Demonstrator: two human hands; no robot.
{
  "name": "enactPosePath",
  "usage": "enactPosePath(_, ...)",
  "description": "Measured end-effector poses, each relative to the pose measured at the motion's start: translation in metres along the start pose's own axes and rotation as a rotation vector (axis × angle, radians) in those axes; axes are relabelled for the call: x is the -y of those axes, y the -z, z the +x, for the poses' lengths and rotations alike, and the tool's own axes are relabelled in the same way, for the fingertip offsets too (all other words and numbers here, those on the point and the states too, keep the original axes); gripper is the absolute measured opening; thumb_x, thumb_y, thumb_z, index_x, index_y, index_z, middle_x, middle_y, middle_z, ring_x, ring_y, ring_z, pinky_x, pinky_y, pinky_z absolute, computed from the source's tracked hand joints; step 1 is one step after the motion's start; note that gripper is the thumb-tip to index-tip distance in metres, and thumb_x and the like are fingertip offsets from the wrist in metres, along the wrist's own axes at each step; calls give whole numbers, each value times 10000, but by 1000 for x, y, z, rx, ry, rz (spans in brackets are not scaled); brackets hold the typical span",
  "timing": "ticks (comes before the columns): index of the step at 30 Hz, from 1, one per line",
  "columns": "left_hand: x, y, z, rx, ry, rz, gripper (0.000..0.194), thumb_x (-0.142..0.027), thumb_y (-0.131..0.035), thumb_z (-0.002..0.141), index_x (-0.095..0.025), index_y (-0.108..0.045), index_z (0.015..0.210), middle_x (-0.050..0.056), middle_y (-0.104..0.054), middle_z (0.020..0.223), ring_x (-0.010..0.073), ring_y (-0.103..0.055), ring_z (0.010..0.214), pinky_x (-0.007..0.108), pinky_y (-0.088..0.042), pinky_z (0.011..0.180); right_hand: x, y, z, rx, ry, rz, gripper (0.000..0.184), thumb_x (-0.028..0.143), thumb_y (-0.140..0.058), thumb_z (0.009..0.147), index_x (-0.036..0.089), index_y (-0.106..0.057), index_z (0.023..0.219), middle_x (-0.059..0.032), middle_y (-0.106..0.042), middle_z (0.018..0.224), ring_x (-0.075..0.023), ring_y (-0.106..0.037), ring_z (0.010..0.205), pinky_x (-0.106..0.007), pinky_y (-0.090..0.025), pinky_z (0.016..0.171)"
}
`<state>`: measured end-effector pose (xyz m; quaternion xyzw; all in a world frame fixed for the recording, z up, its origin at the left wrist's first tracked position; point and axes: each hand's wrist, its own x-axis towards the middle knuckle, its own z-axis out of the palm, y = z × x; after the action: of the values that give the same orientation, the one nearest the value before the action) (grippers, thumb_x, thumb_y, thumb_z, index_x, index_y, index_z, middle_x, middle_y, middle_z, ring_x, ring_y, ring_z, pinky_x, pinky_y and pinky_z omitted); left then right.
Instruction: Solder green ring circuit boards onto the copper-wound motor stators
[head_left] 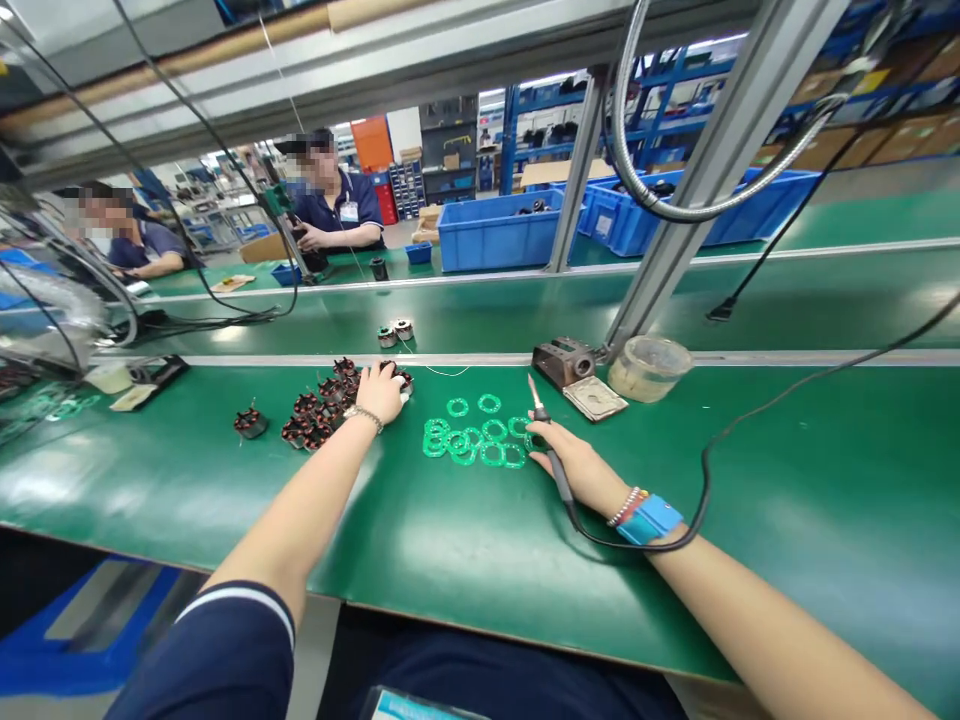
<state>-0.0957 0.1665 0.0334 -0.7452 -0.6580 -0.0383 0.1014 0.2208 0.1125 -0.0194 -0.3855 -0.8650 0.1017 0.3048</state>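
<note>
As right hand [576, 468] closed its fingers round a soldering iron [559, 472], left hand [380, 393] curled over a wound coil [403, 380], green rings [463, 455] between.

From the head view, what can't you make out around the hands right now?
Head view: the left hand covers most of the wound coil it touches, hiding windings and leads.
Head view: the right hand hides the middle of the soldering iron; its tip is too small to show solder.
Head view: the green rings overlap, so their count is unclear.
Head view, left edge: the dark parts there are cut off.
</note>
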Motion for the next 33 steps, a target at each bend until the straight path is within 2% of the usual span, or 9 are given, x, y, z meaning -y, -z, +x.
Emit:
enactPosePath(3,-4,8,3,18,-53,-15,219,-132,-482,782,-164,-675,880,113,-527,1251,325,-298,1279,525,-222,1025,6,4,-11,8,1,0,320,166,-505,814,195,-471,1131,-120,-564,1150,-222,-598,1011,-369,-501,869)
enactPosePath(6,-7,27,-12,30,-131,-31,204,-161,-492,788,-141,-661,900,124,-522,1257,312,-292,1287,500,-199,1050,9,7,-20,19,7,10,302,149,-517,806,201,-486,1102,-114,-574,1147,-221,-603,1012,-359,-511,863)
enactPosePath(10,-19,53,-67,36,-285,-81,216,-204,-457,824,-134,-605,965,147,-540,1218,296,-418,1199,536,-217,1030,18,10,-27,-10,1,28,318,156,-500,827,195,-456,1139,-134,-538,1203,-228,-574,1066,-381,-487,904)
enactPosePath(12,-32,57,-102,113,-383,-168,181,-182,-437,834,-170,-592,925,108,-576,1164,251,-533,1064,532,-272,1000,29,10,-33,2,11,44,332,169,-510,832,202,-444,1156,-128,-534,1213,-222,-571,1072,-374,-484,911)
enactPosePath(15,-53,50,-147,164,-416,-274,149,-189,-455,839,-183,-569,934,97,-597,1125,237,-561,1020,536,-301,981,47,7,-43,87,37,75,324,163,-522,828,212,-460,1142,-114,-559,1182,-214,-595,1037,-342,-510,874)
enactPosePath(18,-67,39,-170,131,-394,-315,148,-275,-543,811,-188,-563,929,100,-610,1103,244,-568,999,522,-316,979,61,2,-53,147,37,76,309,146,-518,829,210,-468,1126,-121,-554,1184,-224,-597,1035,-341,-522,851)
enactPosePath(24,-56,21,-179,-14,-250,-332,560,-437,-651,711,-154,-472,1159,110,-641,969,256,-591,899,499,-368,941,71,-3,-66,117,50,66,307,169,-503,848,204,-437,1145,-145,-550,1176,-234,-595,1034,-359,-528,844)
enactPosePath(29,-52,3,-185,-123,-226,-445,498,-440,-658,707,-183,-529,1114,99,-650,936,254,-594,879,454,-446,852,89,-5,-64,-20,82,99,251,199,-491,859,180,-453,1107,-158,-564,1157,-247,-561,1078,-387,-510,872)
enactPosePath(33,-56,-4,-191,-106,-205,-553,494,-399,-617,758,-200,-485,1190,94,-653,967,236,-605,857,398,-489,776,113,-13,-46,-76,108,243,232,161,-447,873,193,-454,1103,-117,-591,1119,-187,-586,1029,-315,-509,866)
